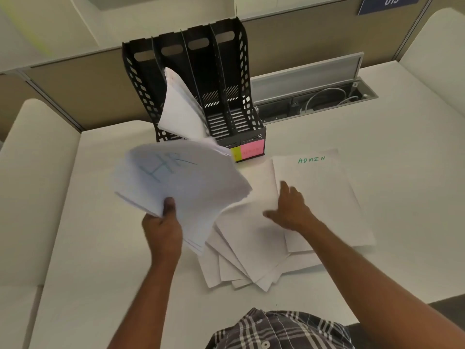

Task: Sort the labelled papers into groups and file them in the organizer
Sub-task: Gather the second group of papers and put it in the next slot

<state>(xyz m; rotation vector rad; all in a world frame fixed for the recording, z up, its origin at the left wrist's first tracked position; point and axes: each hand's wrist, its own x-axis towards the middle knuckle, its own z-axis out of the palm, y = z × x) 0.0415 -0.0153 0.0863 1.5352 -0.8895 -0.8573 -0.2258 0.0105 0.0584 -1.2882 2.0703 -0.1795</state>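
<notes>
My left hand [162,227] grips a thick stack of white papers [181,182] by its near edge, lifted above the desk; the top sheet reads "HR" in blue and is motion-blurred. A black four-slot file organizer [226,79] stands behind it, with papers [180,107] leaning in one of its left slots and yellow and pink labels [249,148] on its front. My right hand [289,207] lies flat, fingers spread, on a fanned pile of white sheets [249,258]. To the right lies a sheet marked "ADMIN" [319,187] in green.
The white desk [100,260] is bounded by beige partition walls behind. An open cable tray [319,99] with wires sits to the right of the organizer. My checked shirt [279,331] shows at the near edge.
</notes>
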